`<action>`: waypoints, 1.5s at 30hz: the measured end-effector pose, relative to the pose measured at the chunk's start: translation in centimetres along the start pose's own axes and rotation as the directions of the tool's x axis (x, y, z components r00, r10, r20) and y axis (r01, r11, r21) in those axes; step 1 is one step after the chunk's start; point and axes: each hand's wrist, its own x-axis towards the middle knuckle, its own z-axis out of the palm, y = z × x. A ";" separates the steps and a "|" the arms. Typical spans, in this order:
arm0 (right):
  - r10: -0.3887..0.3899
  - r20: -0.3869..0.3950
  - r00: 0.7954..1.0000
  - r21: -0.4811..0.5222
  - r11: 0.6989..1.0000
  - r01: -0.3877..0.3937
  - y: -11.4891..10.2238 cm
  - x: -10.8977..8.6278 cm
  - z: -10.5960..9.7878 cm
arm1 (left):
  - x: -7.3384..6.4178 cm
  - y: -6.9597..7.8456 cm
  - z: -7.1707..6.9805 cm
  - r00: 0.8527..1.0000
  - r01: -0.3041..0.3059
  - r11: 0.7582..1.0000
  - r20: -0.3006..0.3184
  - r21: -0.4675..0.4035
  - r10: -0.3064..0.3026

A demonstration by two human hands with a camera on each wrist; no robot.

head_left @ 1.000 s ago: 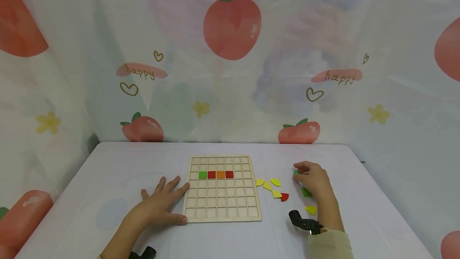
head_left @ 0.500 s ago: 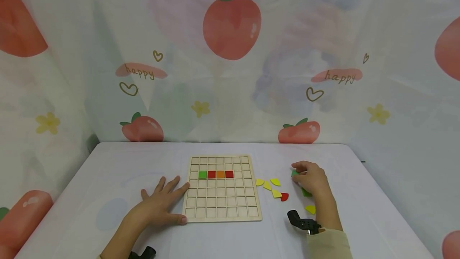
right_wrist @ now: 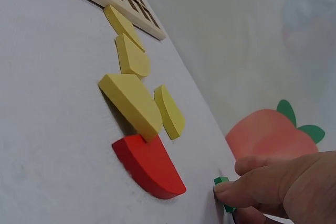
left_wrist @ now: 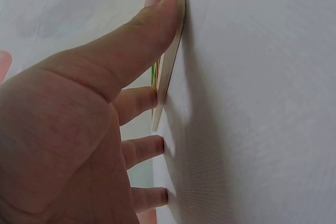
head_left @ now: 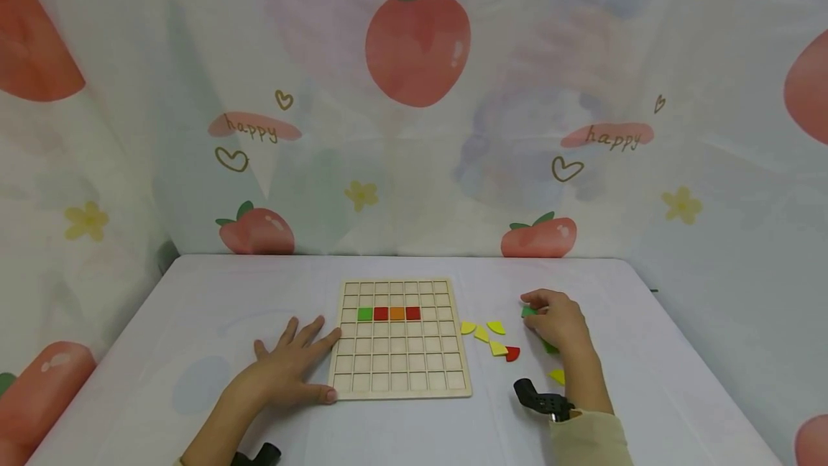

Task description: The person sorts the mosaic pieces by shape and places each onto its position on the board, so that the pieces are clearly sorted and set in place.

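Observation:
My left hand point(head_left: 288, 367) lies with spread fingers at the left side of a wooden grid board point(head_left: 362, 345). Its thumb rests on the near left corner, and the left wrist view shows the index fingertip at the board's edge point(left_wrist: 167, 72). One row of the grid holds a green, two red and one orange square tile point(head_left: 397, 314). Over on the right, my right hand point(head_left: 561, 321) pinches a small green block point(right_wrist: 224, 194) between thumb and fingers, low over the white table. Part of that block is hidden by the fingers.
Between board and right hand lie several yellow quarter-round blocks point(head_left: 497, 327), one leaning on a red block point(head_left: 512, 354). Under the right wrist, another green block point(head_left: 550, 347) and a yellow block point(head_left: 558, 377) are partly covered. A printed cloth backdrop point(head_left: 414, 185) stands behind the table.
My right hand has shifted slightly left with the green block, now covering more of the yellow block by the wrist. The left hand and the board have stayed put.

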 end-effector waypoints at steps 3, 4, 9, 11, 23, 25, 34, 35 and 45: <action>-0.007 -0.001 1.000 -0.009 1.000 0.007 0.0 0.2 0.2 | 0.0 0.0 0.0 1.000 0.000 1.000 0.001 0.001 0.000; -0.007 0.000 1.000 -0.012 1.000 0.007 0.0 0.2 0.3 | 0.0 0.0 0.0 1.000 0.000 1.000 0.001 0.001 0.000; -0.017 -0.002 1.000 -0.023 1.000 0.017 -0.1 0.2 0.2 | 0.0 -0.1 0.1 1.000 0.001 1.000 0.001 0.001 -0.001; -0.018 -0.002 1.000 -0.024 1.000 0.018 -0.1 0.1 0.2 | 0.0 -0.1 0.2 1.000 0.000 1.000 0.001 0.001 0.000; -0.024 -0.005 1.000 -0.042 0.999 0.024 -0.1 0.1 0.1 | 0.0 -0.1 0.1 1.000 -0.006 1.000 0.001 -0.005 0.006; -0.025 -0.004 1.000 -0.043 0.999 0.025 -0.1 0.1 0.1 | 0.0 -0.1 0.0 1.000 -0.003 1.000 0.002 -0.005 0.003; -0.028 0.002 1.000 -0.024 0.999 0.028 -0.1 0.0 0.3 | 0.0 0.0 0.1 1.000 0.007 1.000 0.011 -0.005 -0.007; -0.027 0.003 1.000 -0.023 0.999 0.027 -0.1 0.0 0.3 | 0.0 0.0 0.1 1.000 0.007 1.000 0.011 -0.004 -0.007; -0.016 -0.025 1.000 -0.017 1.000 0.016 -0.4 0.3 0.4 | 0.2 -0.1 0.2 1.000 0.023 1.000 0.020 -0.006 -0.023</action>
